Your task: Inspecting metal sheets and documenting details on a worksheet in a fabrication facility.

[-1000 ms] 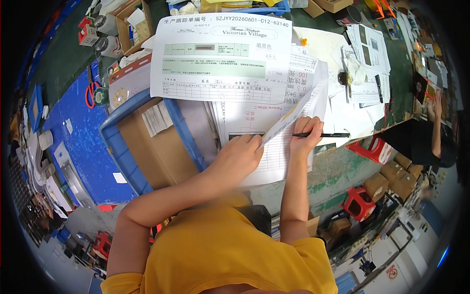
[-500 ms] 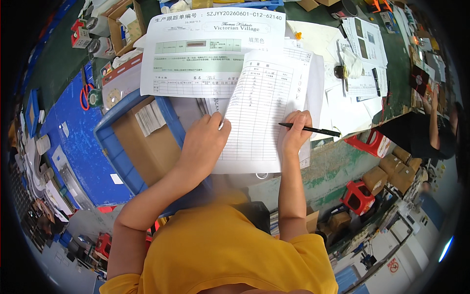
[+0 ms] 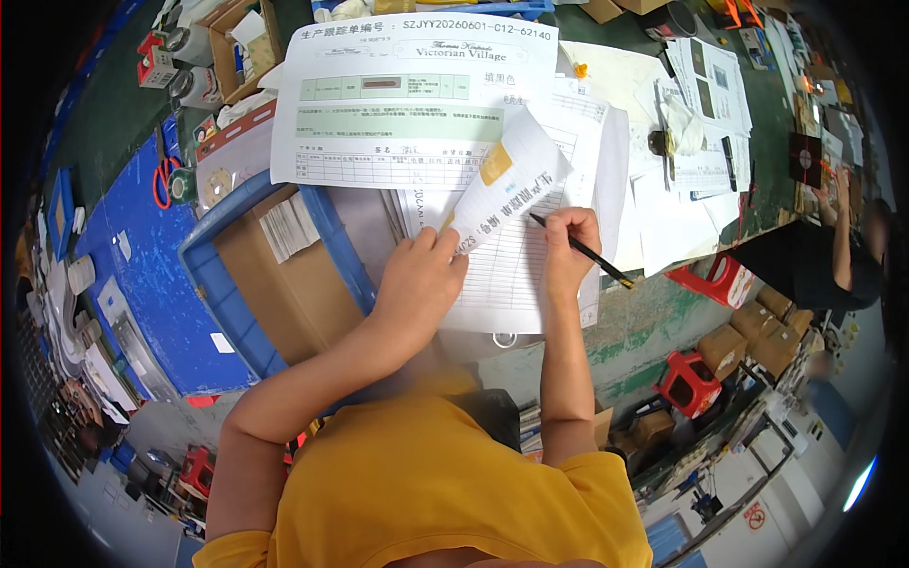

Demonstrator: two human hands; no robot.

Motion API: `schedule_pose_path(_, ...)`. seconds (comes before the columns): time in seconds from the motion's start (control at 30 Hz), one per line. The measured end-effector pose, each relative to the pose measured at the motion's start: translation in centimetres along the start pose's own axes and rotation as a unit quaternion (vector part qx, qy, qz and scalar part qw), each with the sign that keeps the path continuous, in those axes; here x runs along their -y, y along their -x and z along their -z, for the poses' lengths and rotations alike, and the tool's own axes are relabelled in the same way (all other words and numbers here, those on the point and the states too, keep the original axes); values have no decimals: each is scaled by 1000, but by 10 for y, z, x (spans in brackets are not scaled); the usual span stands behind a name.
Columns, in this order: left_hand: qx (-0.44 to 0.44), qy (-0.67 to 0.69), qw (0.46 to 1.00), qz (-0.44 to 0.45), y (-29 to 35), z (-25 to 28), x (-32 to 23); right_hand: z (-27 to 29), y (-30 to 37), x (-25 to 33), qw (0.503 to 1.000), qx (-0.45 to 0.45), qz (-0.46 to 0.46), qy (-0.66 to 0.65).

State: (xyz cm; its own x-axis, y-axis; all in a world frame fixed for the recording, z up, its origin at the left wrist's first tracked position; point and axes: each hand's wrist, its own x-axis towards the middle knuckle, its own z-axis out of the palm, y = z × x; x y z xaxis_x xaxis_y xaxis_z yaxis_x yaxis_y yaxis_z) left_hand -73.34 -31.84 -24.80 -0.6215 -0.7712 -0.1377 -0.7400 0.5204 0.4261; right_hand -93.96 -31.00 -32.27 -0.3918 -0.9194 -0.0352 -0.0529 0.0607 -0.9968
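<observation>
Resting at left: one blue plastic tray (image 3: 227,308), set at a slant, floor lined with brown card. Inside, toward its far end: one stack of pale cards (image 3: 290,227).

One large printed sheet (image 3: 417,104), white with green bands, flat, beyond the hands.

One left hand (image 3: 414,284), at the near left of the papers. Grip: fingers drawn close against the turned-up sheet; whether the thumb pinches from beneath cannot be told.

One turned-up sheet (image 3: 516,180), curling over just beyond the left hand, print and a yellow patch on its exposed face. Handling, as judged: very light, limp, quick to crease or tear; best taken lightly by a free corner or along the outer edge.

One lined form (image 3: 502,284), lying beneath the turned-up sheet and between the hands. Likely slides easily; best steadied flat at the margin.

One right hand (image 3: 571,251), over the form's right edge. Grip: thumb and fingers clamped on one black pen (image 3: 601,263). Pen slanted, tip toward the form; probably light, stiff, smooth; best held low on the barrel.
</observation>
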Motion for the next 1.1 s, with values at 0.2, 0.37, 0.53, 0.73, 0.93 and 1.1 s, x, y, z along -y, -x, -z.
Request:
schedule_pose_path(0.2,-1,-12,1000,-15,0,-5,-10,7,5,-3,1000,-12,28,-7)
schedule_pose_path(0.37,-8,-16,1000,12,-5,-5,-14,4,5,-4,999,-11,28,15)
schedule_pose_path(0.53,-15,-26,1000,-5,-7,-29,-20,6,8,-3,999,-24,19,13)
schedule_pose_path(0.73,37,-86,996,-8,-10,-32,-22,8,13,0,1000,-21,3,5)
schedule_pose_path(0.93,28,-85,996,-21,-12,-34,-20,8,7,11,999,-23,-37,15)
schedule_pose_path(1.1,-1,-79,997,-5,-14,-35,-17,3,0,-5,995,-6,51,82)
